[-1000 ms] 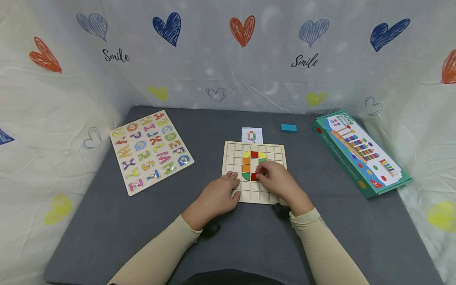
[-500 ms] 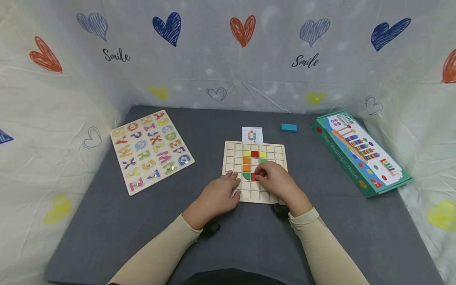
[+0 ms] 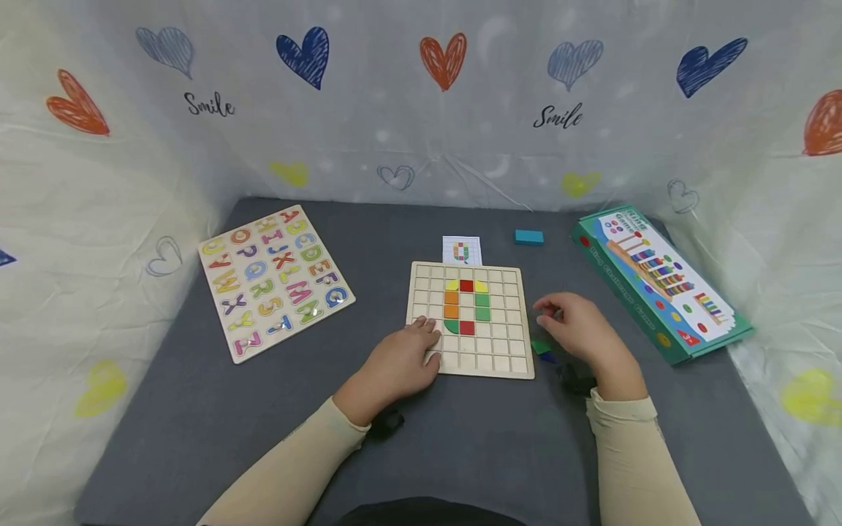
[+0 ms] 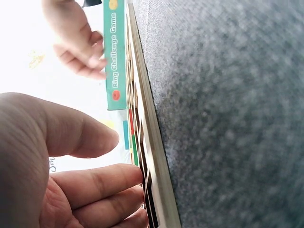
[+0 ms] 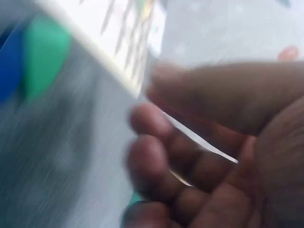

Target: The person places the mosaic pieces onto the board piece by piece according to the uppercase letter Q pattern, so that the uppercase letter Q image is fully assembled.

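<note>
A wooden grid board lies mid-table. Set in its cells are red tiles, yellow corner tiles, orange tiles, green squares and a rounded green tile, together outlining a ring with a gap at the lower right. The fingers of my left hand rest on the board's left part; its thumb lies near the front. My right hand hovers right of the board, fingers loosely bent with nothing between them. Beneath it lie a green piece and a blue piece, partly hidden.
A pattern card showing a similar figure sits behind the board. A blue block stands farther back. To the left lies an alphabet puzzle board; a green game box is at the right.
My right hand has left the red tile at the ring's bottom and moved right, off the board, uncovering the green squares and loose pieces. My left hand has stayed in place.
</note>
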`<state>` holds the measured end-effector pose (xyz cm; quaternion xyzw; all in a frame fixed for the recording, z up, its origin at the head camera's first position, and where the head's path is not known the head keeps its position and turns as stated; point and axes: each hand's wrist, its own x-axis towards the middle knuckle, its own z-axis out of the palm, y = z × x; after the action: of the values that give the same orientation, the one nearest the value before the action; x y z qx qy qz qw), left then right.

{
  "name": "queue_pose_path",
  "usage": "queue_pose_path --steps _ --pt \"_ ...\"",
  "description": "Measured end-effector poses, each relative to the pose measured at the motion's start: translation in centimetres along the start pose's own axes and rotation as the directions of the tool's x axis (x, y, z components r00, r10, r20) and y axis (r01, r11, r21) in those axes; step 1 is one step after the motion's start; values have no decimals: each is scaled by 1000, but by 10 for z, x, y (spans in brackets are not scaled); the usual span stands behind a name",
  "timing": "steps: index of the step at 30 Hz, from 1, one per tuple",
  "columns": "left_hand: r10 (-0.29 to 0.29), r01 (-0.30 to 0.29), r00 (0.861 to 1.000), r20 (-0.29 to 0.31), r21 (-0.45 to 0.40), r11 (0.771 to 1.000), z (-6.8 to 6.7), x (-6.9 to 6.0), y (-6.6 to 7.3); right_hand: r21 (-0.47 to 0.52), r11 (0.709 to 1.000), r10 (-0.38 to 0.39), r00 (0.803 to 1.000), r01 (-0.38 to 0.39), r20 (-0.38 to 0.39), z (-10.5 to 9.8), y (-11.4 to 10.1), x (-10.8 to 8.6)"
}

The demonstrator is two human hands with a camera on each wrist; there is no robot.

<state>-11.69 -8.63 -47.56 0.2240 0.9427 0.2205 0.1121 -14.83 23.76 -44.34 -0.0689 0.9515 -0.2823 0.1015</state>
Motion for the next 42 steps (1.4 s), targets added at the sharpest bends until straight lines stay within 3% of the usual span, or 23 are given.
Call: queue_pose_path --steps 4,7,22,30,36,42 --pt "-4 4 1000 3 6 1000 0 0 -1 -14 1000 22 995 -21 98 1 16 -10" --pt "-8 8 1000 7 1 1000 -2 0 1 -11 1000 20 994 -19 107 7 21 -15" --pt "-11 11 1000 0 -13 1000 -1 0 1 -82 996 27 999 -25 34 22 8 -23" --pt "-10 10 1000 0 -11 1000 0 0 1 8 997 78 996 -79 29 22 8 -25" --pt "-8 8 1000 0 -4 1000 0 0 0 44 998 54 998 -53 -41 13 2 -28" --pt "-7 7 1000 -3 -14 1000 0 0 0 76 997 37 994 -29 -98 14 -10 -18"
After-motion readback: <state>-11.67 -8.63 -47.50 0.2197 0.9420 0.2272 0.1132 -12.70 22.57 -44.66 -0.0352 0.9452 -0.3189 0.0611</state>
